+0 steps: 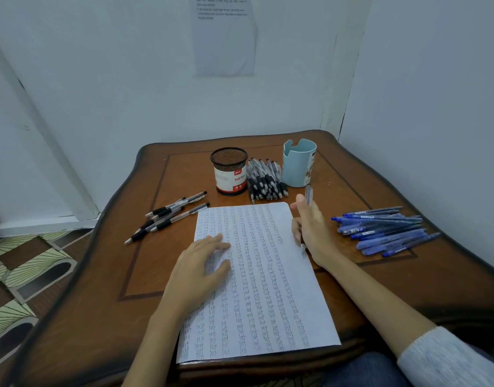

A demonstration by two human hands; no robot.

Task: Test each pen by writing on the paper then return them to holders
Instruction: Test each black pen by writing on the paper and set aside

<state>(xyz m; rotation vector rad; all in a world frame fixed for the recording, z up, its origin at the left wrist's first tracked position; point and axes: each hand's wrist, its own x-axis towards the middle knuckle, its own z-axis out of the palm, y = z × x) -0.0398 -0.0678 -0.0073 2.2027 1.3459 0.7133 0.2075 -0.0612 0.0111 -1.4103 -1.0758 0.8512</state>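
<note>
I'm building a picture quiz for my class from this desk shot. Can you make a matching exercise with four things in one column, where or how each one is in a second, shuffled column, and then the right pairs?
Things:
1. mesh holder
2. blue pens
3. left hand
4. right hand

Places or states:
A. holds a pen at the right edge of the paper
B. heaped on the table, right of the paper
C. rests flat on the paper
D. stands upright, left of the light blue holder

Pairs: 1-D, 2-B, 3-C, 4-A
</note>
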